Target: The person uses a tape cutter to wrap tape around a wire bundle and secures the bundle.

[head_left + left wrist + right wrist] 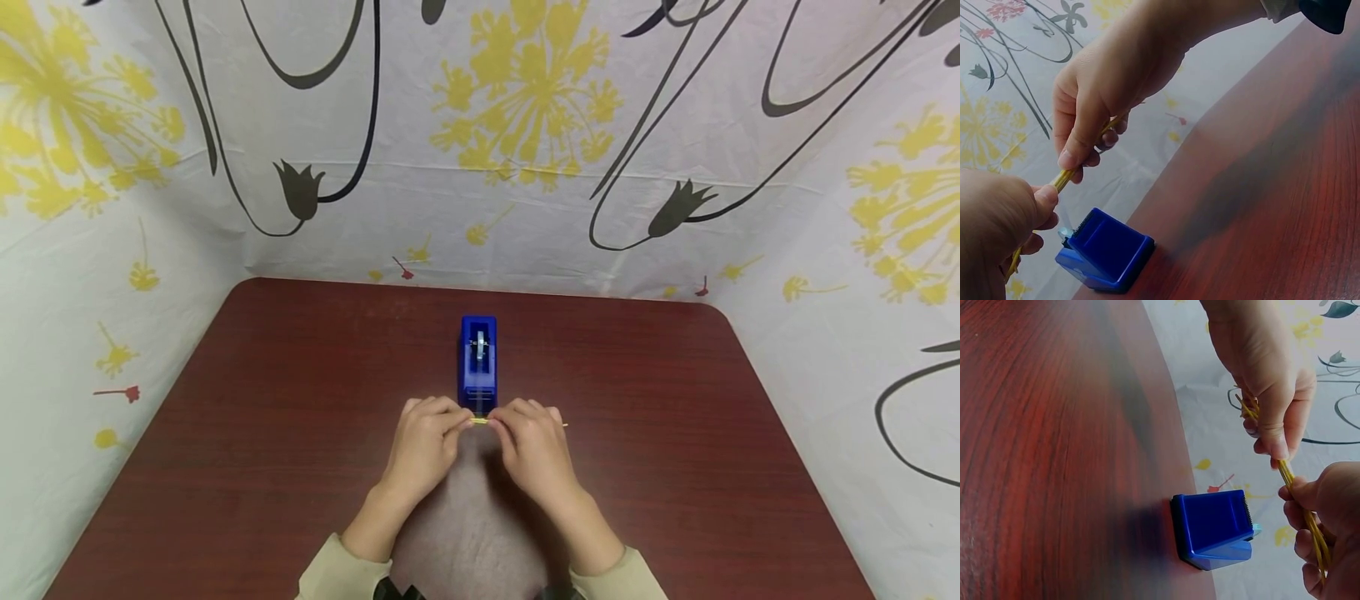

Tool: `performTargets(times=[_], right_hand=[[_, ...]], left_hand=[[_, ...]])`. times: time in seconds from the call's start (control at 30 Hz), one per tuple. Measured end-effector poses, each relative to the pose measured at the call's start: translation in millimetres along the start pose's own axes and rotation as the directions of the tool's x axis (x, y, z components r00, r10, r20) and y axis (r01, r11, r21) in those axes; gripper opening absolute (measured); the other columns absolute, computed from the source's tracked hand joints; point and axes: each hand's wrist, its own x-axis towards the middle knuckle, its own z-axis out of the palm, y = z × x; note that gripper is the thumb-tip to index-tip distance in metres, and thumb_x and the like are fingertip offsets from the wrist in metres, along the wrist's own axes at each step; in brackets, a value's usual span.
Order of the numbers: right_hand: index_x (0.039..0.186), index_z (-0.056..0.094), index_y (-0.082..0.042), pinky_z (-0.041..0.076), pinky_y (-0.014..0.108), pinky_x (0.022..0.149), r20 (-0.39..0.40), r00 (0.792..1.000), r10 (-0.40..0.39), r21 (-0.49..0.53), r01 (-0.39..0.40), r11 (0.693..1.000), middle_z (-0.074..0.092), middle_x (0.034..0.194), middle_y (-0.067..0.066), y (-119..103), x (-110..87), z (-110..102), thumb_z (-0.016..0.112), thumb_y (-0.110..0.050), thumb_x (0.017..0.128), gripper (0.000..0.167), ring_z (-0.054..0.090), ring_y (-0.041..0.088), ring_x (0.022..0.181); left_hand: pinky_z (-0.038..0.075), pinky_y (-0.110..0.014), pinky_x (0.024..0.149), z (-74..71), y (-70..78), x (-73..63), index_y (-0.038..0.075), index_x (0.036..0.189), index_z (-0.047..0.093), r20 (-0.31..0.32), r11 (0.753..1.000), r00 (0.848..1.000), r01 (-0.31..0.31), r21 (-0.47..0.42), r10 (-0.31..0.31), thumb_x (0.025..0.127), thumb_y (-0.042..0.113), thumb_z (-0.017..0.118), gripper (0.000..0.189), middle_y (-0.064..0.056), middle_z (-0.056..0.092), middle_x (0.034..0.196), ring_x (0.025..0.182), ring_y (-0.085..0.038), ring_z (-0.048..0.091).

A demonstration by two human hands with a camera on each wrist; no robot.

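Note:
A bundle of thin yellow strands (480, 421) runs sideways between both hands, just in front of a blue tape dispenser (467, 371). My left hand (427, 437) pinches it between thumb and fingers on one side. On the other side my right hand (534, 442) grips it the same way, with a thin end sticking out past the fingers. Only a short stretch of the bundle (1285, 472) shows between the thumbs in the right wrist view. A clear tape roll (481, 344) sits in the dispenser, and a bit of tape (1065, 232) shows at its toothed edge.
The dispenser stands on a dark red wood-grain table (300, 358) with rounded far corners. White cloth (420, 225) printed with yellow and grey flowers hangs behind the table and along both sides. Shadows of the arms fall across the tabletop.

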Motion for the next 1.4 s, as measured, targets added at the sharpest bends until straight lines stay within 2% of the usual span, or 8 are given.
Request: performTargets(times=[0.13, 0.27, 0.5, 0.67, 0.83, 1.03, 1.4], right_hand=[[0.088, 0.077, -0.010, 0.040, 0.037, 0.066, -0.015, 1.000, -0.007, 0.018, 0.007, 1.000, 0.066, 0.079, -0.004, 1, 0.4, 0, 0.075, -0.016, 0.091, 0.007, 0.062, 0.017, 0.075], [0.089, 0.077, -0.011, 0.039, 0.037, 0.067, -0.028, 1.000, -0.013, 0.038, 0.014, 0.999, 0.066, 0.079, -0.004, 1, 0.4, 0, 0.074, -0.016, 0.092, 0.007, 0.062, 0.017, 0.075], [0.088, 0.077, -0.011, 0.039, 0.036, 0.067, -0.066, 0.997, -0.041, 0.032, 0.043, 0.999, 0.064, 0.078, -0.004, 4, -0.1, 2, 0.075, -0.014, 0.090, 0.004, 0.061, 0.017, 0.075], [0.087, 0.077, -0.011, 0.038, 0.036, 0.067, -0.084, 0.996, -0.044, 0.029, 0.046, 0.999, 0.065, 0.078, -0.005, 4, 0.0, 4, 0.078, -0.013, 0.088, 0.002, 0.060, 0.017, 0.075], [0.089, 0.078, -0.010, 0.039, 0.036, 0.067, -0.082, 0.996, -0.043, 0.038, 0.046, 0.998, 0.066, 0.079, -0.004, 4, -0.6, 5, 0.074, -0.017, 0.092, 0.008, 0.060, 0.016, 0.074], [0.090, 0.078, -0.011, 0.040, 0.037, 0.068, -0.074, 0.997, -0.035, 0.039, 0.038, 0.999, 0.066, 0.079, -0.005, 3, 0.0, 5, 0.079, -0.013, 0.087, 0.004, 0.062, 0.016, 0.074], [0.095, 0.081, -0.013, 0.040, 0.037, 0.070, 0.010, 1.000, 0.000, 0.033, -0.001, 0.999, 0.070, 0.079, -0.006, 3, 1.7, 1, 0.080, -0.013, 0.087, 0.008, 0.066, 0.012, 0.070]], left_hand=[[0.044, -0.035, 0.069, -1.2, 2.0, 0.6, 0.009, 0.093, 0.082, 0.026, 1.000, 1.000, 0.017, 0.016, -0.017, 0.081, 0.010, 0.084, 0.012, 0.003, 0.072, 0.083, 0.072, -0.016, 0.065], [0.044, -0.036, 0.071, -3.6, 4.4, 1.8, 0.009, 0.096, 0.081, 0.083, 0.998, 0.996, 0.031, 0.059, -0.036, 0.086, 0.013, 0.081, 0.011, 0.002, 0.072, 0.085, 0.074, -0.017, 0.065], [0.043, -0.037, 0.077, -9.1, 8.1, 4.9, 0.011, 0.103, 0.078, 0.204, 0.990, 0.977, 0.041, 0.132, -0.067, 0.093, 0.019, 0.074, 0.013, 0.003, 0.069, 0.089, 0.079, -0.017, 0.062], [0.044, -0.038, 0.080, -10.4, 7.1, 7.4, 0.011, 0.100, 0.079, 0.242, 0.990, 0.968, 0.038, 0.137, -0.070, 0.093, 0.017, 0.073, 0.010, 0.003, 0.072, 0.089, 0.079, -0.017, 0.066], [0.045, -0.037, 0.080, -9.2, 5.1, 8.2, 0.011, 0.094, 0.080, 0.223, 0.991, 0.973, 0.030, 0.128, -0.058, 0.090, 0.013, 0.077, 0.006, 0.002, 0.074, 0.084, 0.073, -0.015, 0.067], [0.047, -0.038, 0.083, -8.2, 3.2, 8.1, 0.009, 0.094, 0.082, 0.159, 0.995, 0.987, 0.008, 0.096, -0.024, 0.086, 0.008, 0.079, 0.008, 0.001, 0.074, 0.083, 0.072, -0.016, 0.067], [0.050, -0.039, 0.083, -4.5, -0.7, 4.3, 0.006, 0.092, 0.081, 0.073, 0.998, 0.997, -0.027, 0.055, 0.023, 0.081, 0.001, 0.082, 0.012, 0.000, 0.073, 0.079, 0.068, -0.017, 0.065]])
